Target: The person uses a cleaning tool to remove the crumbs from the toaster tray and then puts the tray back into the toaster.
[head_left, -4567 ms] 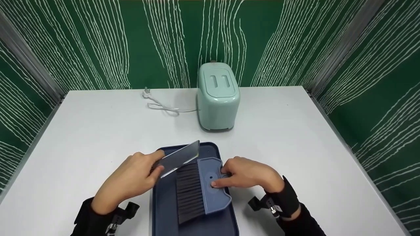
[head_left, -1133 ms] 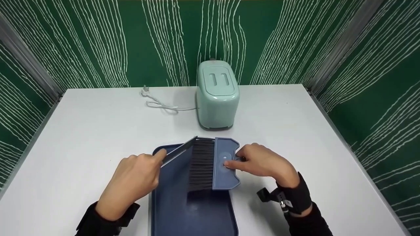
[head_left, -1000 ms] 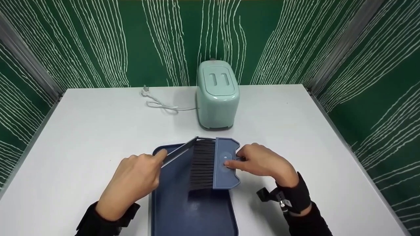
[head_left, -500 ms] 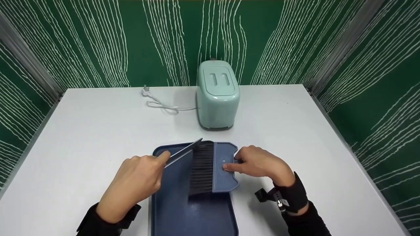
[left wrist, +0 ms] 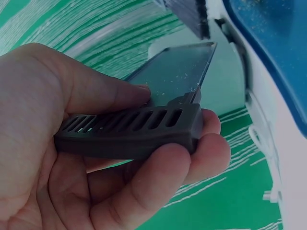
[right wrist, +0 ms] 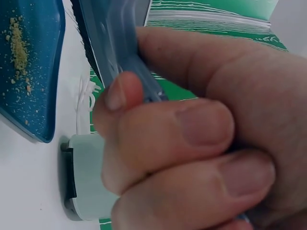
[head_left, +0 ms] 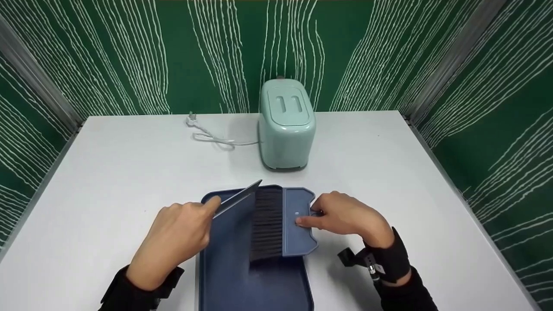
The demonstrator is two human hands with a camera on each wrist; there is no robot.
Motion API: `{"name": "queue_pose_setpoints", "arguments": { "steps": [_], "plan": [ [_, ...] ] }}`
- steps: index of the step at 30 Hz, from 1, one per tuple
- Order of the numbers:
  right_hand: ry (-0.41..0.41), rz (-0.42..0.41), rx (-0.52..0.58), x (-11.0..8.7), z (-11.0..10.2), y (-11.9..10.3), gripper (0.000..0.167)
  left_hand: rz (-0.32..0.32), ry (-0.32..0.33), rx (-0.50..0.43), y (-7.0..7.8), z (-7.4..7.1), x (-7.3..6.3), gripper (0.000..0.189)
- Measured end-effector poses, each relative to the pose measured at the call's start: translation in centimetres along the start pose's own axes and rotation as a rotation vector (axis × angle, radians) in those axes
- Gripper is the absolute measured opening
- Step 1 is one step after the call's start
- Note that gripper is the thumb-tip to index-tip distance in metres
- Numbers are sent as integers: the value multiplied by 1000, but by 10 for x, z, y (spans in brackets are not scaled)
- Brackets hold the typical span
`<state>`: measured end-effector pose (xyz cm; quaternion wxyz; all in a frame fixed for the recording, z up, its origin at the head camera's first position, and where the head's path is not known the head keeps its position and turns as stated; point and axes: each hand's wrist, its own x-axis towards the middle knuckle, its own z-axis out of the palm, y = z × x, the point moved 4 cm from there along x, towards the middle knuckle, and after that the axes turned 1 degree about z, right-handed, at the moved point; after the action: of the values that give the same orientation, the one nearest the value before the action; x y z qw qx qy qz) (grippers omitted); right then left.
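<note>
My left hand [head_left: 177, 235] grips the dark slotted end of a toaster crumb tray [head_left: 238, 198], its thin metal plate seen nearly edge-on. In the left wrist view, pale crumbs cling to the plate [left wrist: 170, 72], with my thumb on it. My right hand [head_left: 345, 216] holds a blue hand brush [head_left: 298, 237] by its handle, thumb on the flat block. Its dark bristles [head_left: 267, 229] point left, beside the far end of the plate. Both are over a blue serving tray [head_left: 255, 287]. Yellowish crumbs [right wrist: 19, 52] lie on that tray in the right wrist view.
A mint-green toaster [head_left: 287, 138] stands behind the blue tray on the white table [head_left: 108, 172]. From its left side runs a white cord with a plug [head_left: 192, 121]. Green walls [head_left: 207, 56] with white lines enclose the back and sides.
Since the oldest frame, the brush has shifted right and the plate has turned edge-on. Over the last second the brush has dropped slightly towards me. Both hands keep their hold.
</note>
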<state>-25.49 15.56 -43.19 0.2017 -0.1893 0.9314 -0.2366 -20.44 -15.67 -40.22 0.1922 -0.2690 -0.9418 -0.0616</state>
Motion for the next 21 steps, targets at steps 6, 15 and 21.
{"name": "queue_pose_setpoints", "arguments": {
  "steps": [6, 15, 21],
  "plan": [
    [16, 29, -9, 0, -1, 2, 55, 15, -4, -2, 2, 0, 0, 28],
    [7, -2, -18, 4, 3, 1, 51, 52, 29, 1, 7, -1, 0, 28],
    [-11, -14, -37, 6, 8, -1, 50, 77, 62, 25, 8, 0, -1, 23]
  ]
}}
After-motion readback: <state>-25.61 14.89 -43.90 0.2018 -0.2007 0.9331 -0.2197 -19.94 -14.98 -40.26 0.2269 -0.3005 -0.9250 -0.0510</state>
